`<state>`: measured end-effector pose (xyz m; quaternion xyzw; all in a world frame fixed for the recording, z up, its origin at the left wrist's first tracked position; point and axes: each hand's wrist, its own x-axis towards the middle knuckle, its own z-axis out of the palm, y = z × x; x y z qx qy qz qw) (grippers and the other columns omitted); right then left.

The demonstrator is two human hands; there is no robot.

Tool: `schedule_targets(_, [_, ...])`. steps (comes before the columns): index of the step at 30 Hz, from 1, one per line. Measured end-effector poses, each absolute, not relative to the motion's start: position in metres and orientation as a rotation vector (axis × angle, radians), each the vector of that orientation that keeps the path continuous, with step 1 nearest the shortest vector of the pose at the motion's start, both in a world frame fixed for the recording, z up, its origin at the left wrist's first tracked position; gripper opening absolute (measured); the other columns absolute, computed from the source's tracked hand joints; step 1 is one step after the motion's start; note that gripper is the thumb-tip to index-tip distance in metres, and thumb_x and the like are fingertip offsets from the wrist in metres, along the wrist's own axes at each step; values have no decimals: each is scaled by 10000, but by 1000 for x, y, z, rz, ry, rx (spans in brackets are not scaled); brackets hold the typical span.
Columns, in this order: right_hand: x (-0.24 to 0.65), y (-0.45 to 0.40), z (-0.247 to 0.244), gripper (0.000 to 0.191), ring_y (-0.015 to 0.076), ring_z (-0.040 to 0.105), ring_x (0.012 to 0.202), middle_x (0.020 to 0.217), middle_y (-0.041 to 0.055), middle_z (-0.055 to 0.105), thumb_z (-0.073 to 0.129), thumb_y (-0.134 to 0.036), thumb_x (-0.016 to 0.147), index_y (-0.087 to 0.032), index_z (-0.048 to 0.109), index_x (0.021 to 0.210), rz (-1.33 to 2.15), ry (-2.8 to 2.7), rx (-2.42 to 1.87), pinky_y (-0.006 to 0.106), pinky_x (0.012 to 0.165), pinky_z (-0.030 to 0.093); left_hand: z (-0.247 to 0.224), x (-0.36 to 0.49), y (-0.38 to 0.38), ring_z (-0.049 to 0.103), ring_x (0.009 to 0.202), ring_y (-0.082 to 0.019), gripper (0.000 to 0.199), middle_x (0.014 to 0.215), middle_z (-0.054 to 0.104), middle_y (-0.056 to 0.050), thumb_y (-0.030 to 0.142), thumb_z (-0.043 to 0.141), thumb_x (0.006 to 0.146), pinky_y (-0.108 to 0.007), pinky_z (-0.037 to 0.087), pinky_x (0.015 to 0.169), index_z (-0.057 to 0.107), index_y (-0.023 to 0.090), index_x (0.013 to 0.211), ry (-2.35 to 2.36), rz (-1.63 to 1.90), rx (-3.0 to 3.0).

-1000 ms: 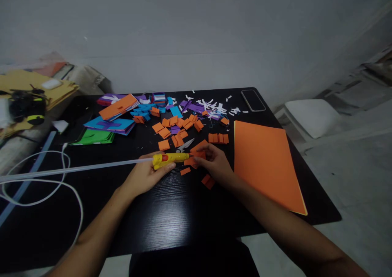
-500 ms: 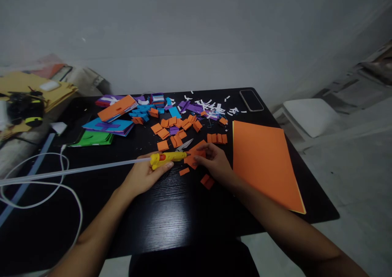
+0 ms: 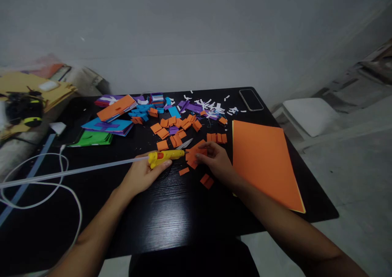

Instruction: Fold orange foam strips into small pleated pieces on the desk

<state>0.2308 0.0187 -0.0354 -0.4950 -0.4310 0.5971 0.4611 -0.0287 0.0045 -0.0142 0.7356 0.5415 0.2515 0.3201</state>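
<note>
My left hand (image 3: 139, 176) is wrapped round a yellow glue gun (image 3: 165, 156), with a long clear glue stick (image 3: 92, 168) running out of its back to the left. The nozzle points right, close to an orange paper piece (image 3: 192, 154). That piece is pinched between the thumb and fingers of my right hand (image 3: 216, 159). Scissors (image 3: 185, 144) lie behind the gun, partly hidden. A small orange strip (image 3: 184, 171) and a folded orange piece (image 3: 207, 181) rest on the black table (image 3: 171, 224) nearer to me.
Folded orange pieces (image 3: 176, 140) and white scraps (image 3: 211, 107) lie behind my hands. Orange sheets (image 3: 261, 162) are stacked at the right, a phone (image 3: 251, 100) behind them. Coloured paper bundles (image 3: 107, 126) and a white cable (image 3: 78, 205) are at the left.
The glue gun has shifted slightly left, its nozzle drawn back from the orange piece. My right hand still holds that piece, which has moved very slightly right.
</note>
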Motion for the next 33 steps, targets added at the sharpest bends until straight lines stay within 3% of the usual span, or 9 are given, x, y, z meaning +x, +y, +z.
schedule_targets(13, [234,19,-32,329,196,706,781,834,-2,702,838,-330,693,-221,652,942,1465,-1067,-1239,352,754,610,-13,-30,5,707,746,-195,358,972,789,-26,489,596,963,-269,552,661,767,225,1135,1430,657,1971])
schedule_targets(19, [232,19,-34,353,197,727,787,861,4,715,856,-317,672,-213,651,939,1504,-1005,-1229,370,777,632,-15,-30,3,656,661,-171,317,832,727,-33,479,646,923,-246,510,570,740,179,964,1397,709,1902])
schedule_targets(23, [230,18,-36,385,199,741,727,766,-21,696,875,-328,653,-207,638,930,1561,-959,-1224,383,756,650,-15,-29,2,637,650,-159,310,811,689,-35,476,640,930,-242,502,569,710,182,863,1336,656,1938])
schedule_targets(33, [230,18,-35,355,200,750,718,760,-16,716,866,-312,666,-206,654,931,1551,-1024,-1260,345,732,628,-11,-25,4,616,651,-157,319,795,649,-28,464,612,951,-254,470,580,683,185,811,1310,609,2044])
